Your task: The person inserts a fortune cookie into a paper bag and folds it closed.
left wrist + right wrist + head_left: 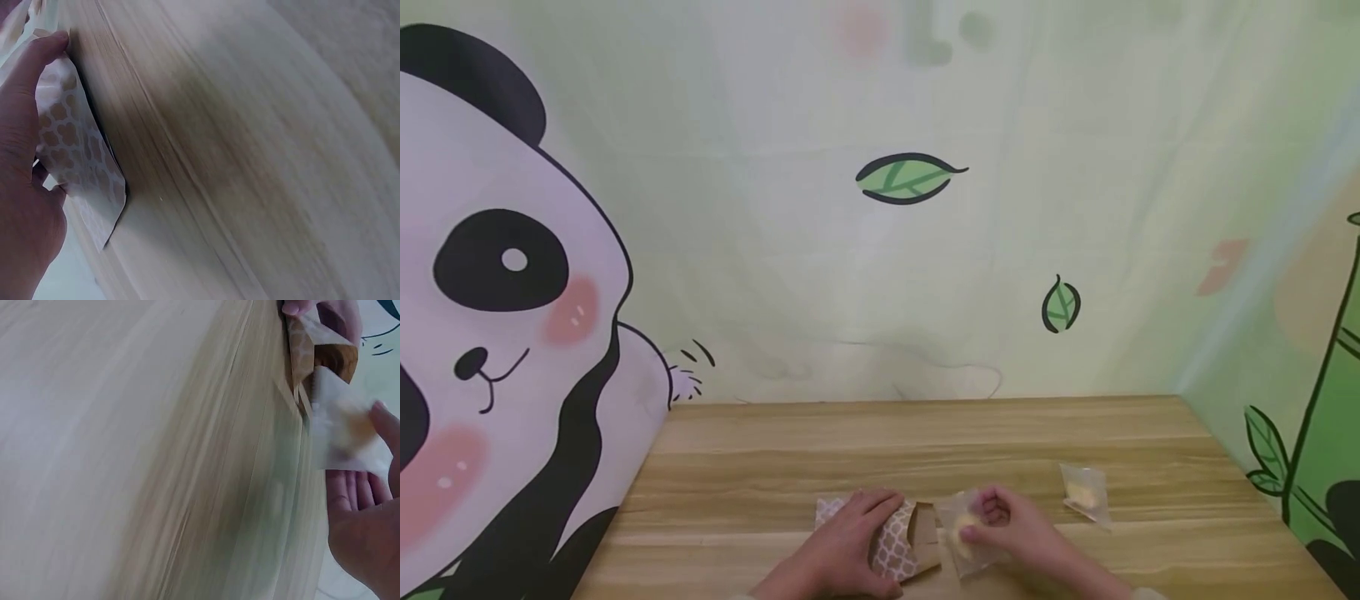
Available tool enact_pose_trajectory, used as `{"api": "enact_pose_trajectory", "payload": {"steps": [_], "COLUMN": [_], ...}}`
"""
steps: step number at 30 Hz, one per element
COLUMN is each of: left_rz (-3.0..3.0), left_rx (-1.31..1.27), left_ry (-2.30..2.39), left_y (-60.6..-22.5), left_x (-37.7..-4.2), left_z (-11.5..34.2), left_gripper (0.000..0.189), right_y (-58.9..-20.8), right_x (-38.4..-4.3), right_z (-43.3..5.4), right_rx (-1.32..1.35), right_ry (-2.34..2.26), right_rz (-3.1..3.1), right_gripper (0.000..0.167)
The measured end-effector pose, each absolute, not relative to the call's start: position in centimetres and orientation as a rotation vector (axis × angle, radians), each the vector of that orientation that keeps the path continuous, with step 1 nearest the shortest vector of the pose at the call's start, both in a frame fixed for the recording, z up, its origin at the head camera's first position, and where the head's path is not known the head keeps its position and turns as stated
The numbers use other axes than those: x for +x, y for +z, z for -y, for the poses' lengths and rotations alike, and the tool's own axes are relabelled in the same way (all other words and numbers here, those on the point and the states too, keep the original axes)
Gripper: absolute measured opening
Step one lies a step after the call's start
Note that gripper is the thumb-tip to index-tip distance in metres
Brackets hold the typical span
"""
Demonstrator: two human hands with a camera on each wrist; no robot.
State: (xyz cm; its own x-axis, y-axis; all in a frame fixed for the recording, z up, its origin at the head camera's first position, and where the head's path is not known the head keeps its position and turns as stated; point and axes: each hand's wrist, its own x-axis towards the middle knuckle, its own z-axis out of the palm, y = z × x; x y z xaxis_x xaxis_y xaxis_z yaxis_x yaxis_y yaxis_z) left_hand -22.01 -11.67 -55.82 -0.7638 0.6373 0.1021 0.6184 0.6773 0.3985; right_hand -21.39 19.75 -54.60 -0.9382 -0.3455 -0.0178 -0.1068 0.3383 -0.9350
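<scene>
My left hand [853, 546] grips a brown paper bag [895, 546] with a white lattice pattern, lying on the table. The open mouth of the bag faces right, and its brown inside shows in the right wrist view. In the left wrist view, the thumb and fingers of the left hand [28, 162] lie across the bag's patterned side [69, 137]. Just right of the mouth, my right hand [1018, 529] pinches a clear packet [964, 546] with a pale yellow piece inside. The right wrist view has this packet [344, 425] close by the bag's opening [334, 359].
A second clear packet [1084, 496] with a pale yellow piece lies on the wooden table [865, 433], right of and beyond my right hand. Behind the table hangs a pale green backdrop [775, 250] printed with a panda and leaves.
</scene>
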Motion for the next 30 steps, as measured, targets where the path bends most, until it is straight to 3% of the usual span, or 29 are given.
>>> {"api": "enact_pose_trajectory", "payload": {"steps": [11,19,30], "left_rz": [-2.845,-2.863,-2.858], "left_rx": [1.037,1.013,1.013], "left_ry": [0.712,0.731,0.722], "left_y": [-56.3,-56.4,-56.7], "left_x": [-22.1,-22.0,-22.1], "left_z": [11.3,11.0,11.1], "left_gripper": [0.112,0.114,0.114], "right_y": [-55.6,-56.3,-56.5], "right_x": [-22.2,-21.6,-21.5], "right_z": [-15.8,-15.3,-16.2], "right_rx": [-0.077,-0.148,-0.168], "right_ry": [-1.811,-1.784,-1.896], "right_rz": [-2.521,-2.471,-2.293], "right_gripper": [0.043,0.042,0.019]}}
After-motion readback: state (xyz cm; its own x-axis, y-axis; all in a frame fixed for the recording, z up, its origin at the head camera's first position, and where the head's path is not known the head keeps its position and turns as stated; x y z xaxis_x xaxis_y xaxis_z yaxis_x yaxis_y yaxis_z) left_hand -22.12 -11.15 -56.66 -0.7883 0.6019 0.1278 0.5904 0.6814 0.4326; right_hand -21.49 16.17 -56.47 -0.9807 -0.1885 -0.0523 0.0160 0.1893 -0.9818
